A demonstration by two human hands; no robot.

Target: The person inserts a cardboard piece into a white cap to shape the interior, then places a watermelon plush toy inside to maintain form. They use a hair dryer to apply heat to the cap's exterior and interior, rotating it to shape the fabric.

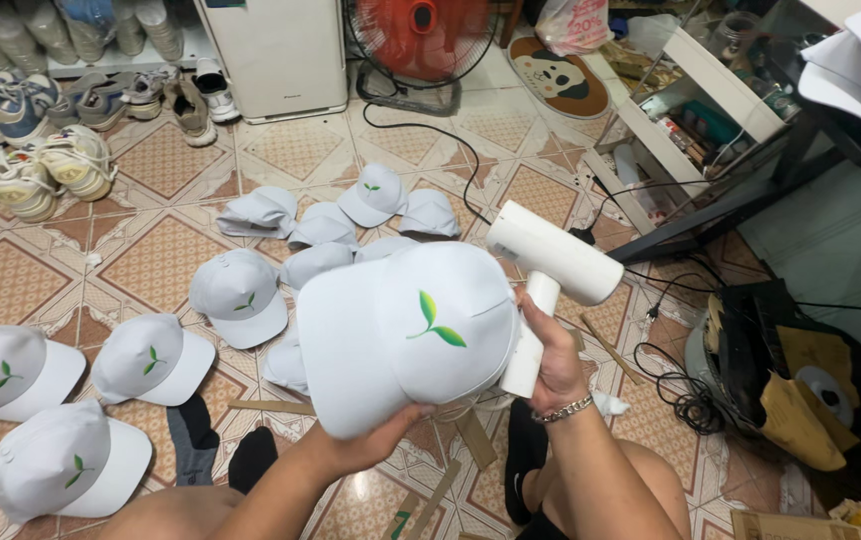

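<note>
Right in front of the seated person, raised above the tiled floor [150, 260], a white cap [405, 330] with a green leaf mark is held up by the brim. The left hand [375, 435] grips the brim's lower edge from below, fingers closed on it. Just beside the cap's right side, the right hand [550, 355] is wrapped tight around the handle of a white handheld steamer [550, 265], its round head tilted up and touching or nearly touching the cap's crown. A chain bracelet [562, 408] sits on that wrist.

Spread over the floor beyond are more white caps. Four lie apart at the left, each with the leaf showing: two near the left edge [10, 372], one beside them [152, 358], one further in [240, 295]. Behind the held cap a loose heap [335, 220] holds about seven more, some turned over; the exact count is hard to tell where they overlap.

Along the far wall stand shoes [45, 160] in a jumbled row, at least seven, next to a white appliance [272, 55] and a red floor fan [420, 40]. At the right, a white shelf [690, 110] holds small clutter too blurred to name, and a black cord [685, 400] coils on the tiles.
</note>
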